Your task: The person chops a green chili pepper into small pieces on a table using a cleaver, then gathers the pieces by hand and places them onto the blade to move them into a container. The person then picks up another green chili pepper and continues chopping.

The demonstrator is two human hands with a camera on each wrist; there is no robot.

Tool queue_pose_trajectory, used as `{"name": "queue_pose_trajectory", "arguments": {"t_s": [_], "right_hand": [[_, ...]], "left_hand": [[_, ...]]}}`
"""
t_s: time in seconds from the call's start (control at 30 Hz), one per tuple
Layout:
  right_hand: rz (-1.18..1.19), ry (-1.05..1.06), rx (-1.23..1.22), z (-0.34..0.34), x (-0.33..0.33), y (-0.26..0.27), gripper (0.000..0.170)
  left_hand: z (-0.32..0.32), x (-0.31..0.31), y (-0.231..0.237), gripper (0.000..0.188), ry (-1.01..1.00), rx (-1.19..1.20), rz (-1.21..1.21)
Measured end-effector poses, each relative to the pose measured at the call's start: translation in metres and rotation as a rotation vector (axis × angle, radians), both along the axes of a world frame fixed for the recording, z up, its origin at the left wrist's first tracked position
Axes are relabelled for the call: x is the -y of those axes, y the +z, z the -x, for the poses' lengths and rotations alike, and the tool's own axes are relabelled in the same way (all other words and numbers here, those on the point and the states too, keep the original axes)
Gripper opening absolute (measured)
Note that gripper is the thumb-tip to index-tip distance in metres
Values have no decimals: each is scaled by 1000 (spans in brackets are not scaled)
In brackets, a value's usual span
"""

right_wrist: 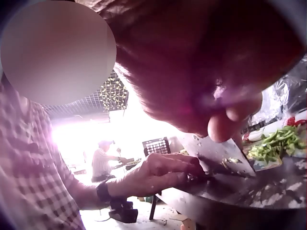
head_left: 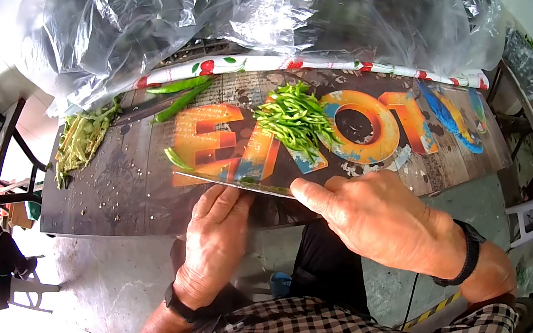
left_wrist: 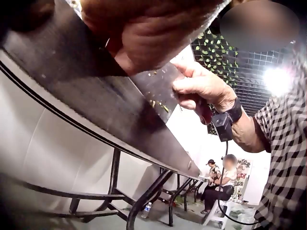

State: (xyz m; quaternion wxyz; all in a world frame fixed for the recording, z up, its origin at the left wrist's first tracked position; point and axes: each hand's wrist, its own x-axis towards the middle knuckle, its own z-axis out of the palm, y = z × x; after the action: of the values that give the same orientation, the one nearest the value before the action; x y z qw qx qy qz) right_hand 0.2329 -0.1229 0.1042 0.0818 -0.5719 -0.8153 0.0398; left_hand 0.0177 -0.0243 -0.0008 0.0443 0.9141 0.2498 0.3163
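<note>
In the head view, from the knife [head_left: 235, 184], a hand could slide over the table [head_left: 128, 181] toward 9 o'clock, up to the scraps [head_left: 83, 138]. The pile [head_left: 295, 119] blocks 1 o'clock, peppers [head_left: 182, 102] 11, the right hand [head_left: 378, 218] 3, the left hand [head_left: 214, 246] 6.

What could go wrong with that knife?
The left hand is right beside the knife that the right hand holds, so a slip might cut it. The knife is also close to the table's near edge, so bits could fall off.
</note>
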Motion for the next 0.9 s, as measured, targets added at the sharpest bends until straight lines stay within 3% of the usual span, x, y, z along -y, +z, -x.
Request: {"name": "queue_pose_trajectory", "arguments": {"t_s": [0.07, 0.17, 0.4, 0.63, 0.9], "right_hand": [[40, 7, 26, 0, -4, 1, 38], [-19, 69, -49, 1, -11, -4, 19], [-56, 97, -130, 19, -39, -23, 16], [14, -66, -72, -5, -3, -14, 15], [-88, -74, -97, -2, 5, -12, 15]], "left_hand": [[2, 1, -1, 35, 3, 15, 7], [2, -1, -2, 34, -9, 44, 1], [2, -1, -2, 33, -40, 91, 34], [1, -1, -7, 31, -25, 124, 8], [0, 0, -8, 29, -26, 146, 14]]}}
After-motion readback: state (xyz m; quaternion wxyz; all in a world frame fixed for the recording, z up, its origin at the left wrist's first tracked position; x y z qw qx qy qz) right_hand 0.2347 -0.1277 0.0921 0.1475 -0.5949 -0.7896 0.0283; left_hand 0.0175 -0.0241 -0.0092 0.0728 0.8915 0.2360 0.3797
